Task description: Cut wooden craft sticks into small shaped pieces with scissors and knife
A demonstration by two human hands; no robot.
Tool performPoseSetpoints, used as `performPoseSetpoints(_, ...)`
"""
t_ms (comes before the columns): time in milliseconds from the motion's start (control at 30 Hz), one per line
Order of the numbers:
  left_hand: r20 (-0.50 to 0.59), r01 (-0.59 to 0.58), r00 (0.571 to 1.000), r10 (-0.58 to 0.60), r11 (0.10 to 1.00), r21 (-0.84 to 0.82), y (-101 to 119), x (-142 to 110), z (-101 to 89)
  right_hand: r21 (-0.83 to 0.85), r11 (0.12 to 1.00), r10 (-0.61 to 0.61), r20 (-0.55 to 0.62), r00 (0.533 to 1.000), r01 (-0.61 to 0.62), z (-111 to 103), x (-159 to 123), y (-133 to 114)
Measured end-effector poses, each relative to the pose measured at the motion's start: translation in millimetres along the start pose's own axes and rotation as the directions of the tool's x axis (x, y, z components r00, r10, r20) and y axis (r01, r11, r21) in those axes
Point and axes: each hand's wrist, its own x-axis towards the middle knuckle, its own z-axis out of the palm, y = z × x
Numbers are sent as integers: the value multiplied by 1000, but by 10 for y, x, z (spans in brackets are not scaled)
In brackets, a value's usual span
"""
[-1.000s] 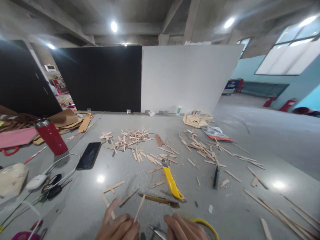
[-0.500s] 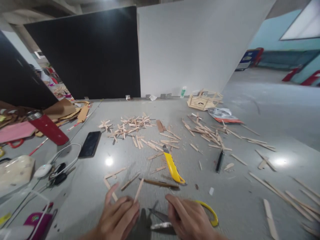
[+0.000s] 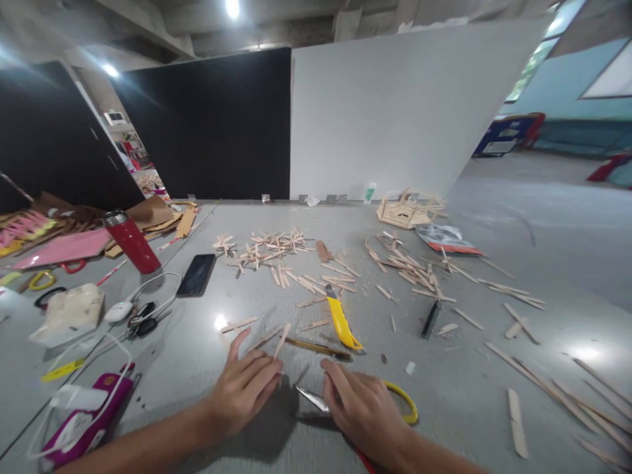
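My left hand (image 3: 249,388) is closed on a short wooden craft stick (image 3: 282,340), which points up from between the fingers, with the index finger raised. To its right, my right hand (image 3: 363,401) wraps around a pair of scissors. Its blade (image 3: 312,398) points left toward my left hand, and a yellow handle loop (image 3: 405,403) shows beyond the knuckles. Something red (image 3: 365,462) peeks out below the palm; I cannot make out what it is. Just past both hands lie a brown stick (image 3: 318,349) and a yellow utility knife (image 3: 342,321).
Many craft sticks (image 3: 279,247) lie heaped across the table. A built stick frame (image 3: 409,209) stands at the back near a plastic packet (image 3: 447,238). A black pen-like tool (image 3: 430,319) lies right. Leftward are a phone (image 3: 196,275), red bottle (image 3: 132,242), keys (image 3: 144,322) and a purple power strip (image 3: 93,415).
My view has tilted up and turned slightly left, showing more of my forearms. The left hand still holds the stick and the right hand still grips the scissors.
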Motion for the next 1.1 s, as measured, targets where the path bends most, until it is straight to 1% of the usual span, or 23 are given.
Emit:
performPoseSetpoints(100, 10, 32, 999, -32, 999, -44, -12, -12, -2, -4, 1000, -5, 20, 1000, 6, -5, -27, 7)
performPoseSetpoints(200, 42, 71, 997, -69, 995, -69, -25, -16, -16, -4, 1000, -7, 37, 999, 7, -19, -46, 14)
performPoseSetpoints(300, 67, 79, 995, -74, 994, -75, -34, -9, -40, 1, 1000, 1, 49, 999, -1, -33, -43, 19)
performPoseSetpoints(467, 68, 96, 994, -90, 992, -80, -25, -1, -62, 6, 1000, 17, 56, 998, -18, -40, -16, 16)
performPoseSetpoints(600, 98, 118, 989, -108, 988, -101, -9, -17, -64, 6, 1000, 28, 68, 997, -29, -42, -17, 11)
performPoseSetpoints(833, 79, 129, 990, -120, 984, -121, -16, -53, -50, 6, 1000, 30, 61, 998, -31, -32, -30, 22)
performPoseSetpoints(1100, 62, 125, 991, -119, 987, -106, 5, -44, -60, 14, 1000, 8, 32, 999, -8, 8, -46, 44)
